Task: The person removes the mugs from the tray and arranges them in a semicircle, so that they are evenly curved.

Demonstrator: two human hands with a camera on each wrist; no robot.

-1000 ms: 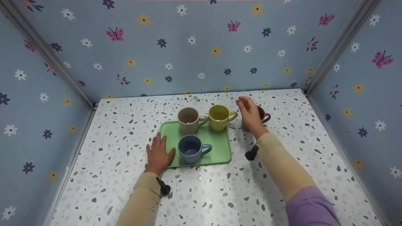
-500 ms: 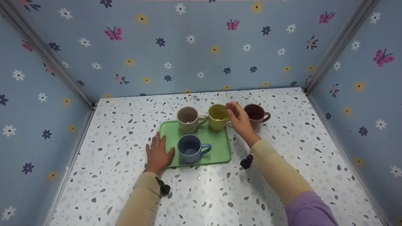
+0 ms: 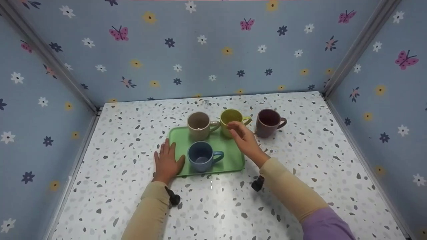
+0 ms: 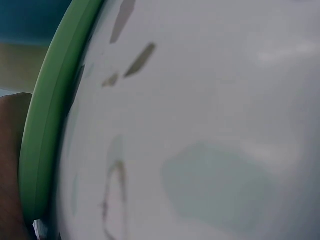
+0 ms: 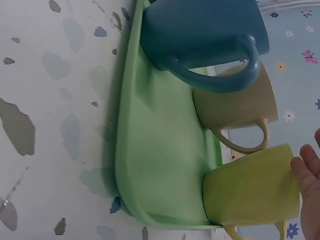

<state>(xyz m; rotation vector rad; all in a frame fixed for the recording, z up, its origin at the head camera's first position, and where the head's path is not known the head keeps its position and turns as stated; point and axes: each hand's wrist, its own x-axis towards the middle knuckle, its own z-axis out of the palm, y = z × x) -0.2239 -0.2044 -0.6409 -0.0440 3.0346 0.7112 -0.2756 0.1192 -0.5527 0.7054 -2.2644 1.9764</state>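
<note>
Fingers first, from the head cam: on my feed the left hand [image 3: 166, 163] has its fingers fanned out wide, laid along the left edge of the green tray [image 3: 230, 160], thumb spread toward the blue mug [image 3: 200, 160]. Right hand [image 3: 245, 140] is loosely curved with a gap between thumb and fingers, holding nothing. It's in front of the yellow mug [image 3: 229, 115], so I lose part of that mug's body behind it. Blue mug stands upright near the tray's front edge, beige mug [image 3: 196, 129] at the back, yellow at the back right corner, all handles pointing right. Beige's handle sticks out just beside the yellow one. Brown mug [image 3: 266, 129] stands on the speckled table [image 3: 206, 216], off the tray to the right. Flowery wall [image 3: 213, 60] behind everything.

Left wrist cam isn't much help to me: tray rim, a strip of skin by it, slices of blue and beige, and table filling the rest. Can't tell the fingers there.

Right wrist cam shows me blue, beige and yellow in a line, with fingertips right by yellow's rim. Whether they touch, I can't tell.
</note>
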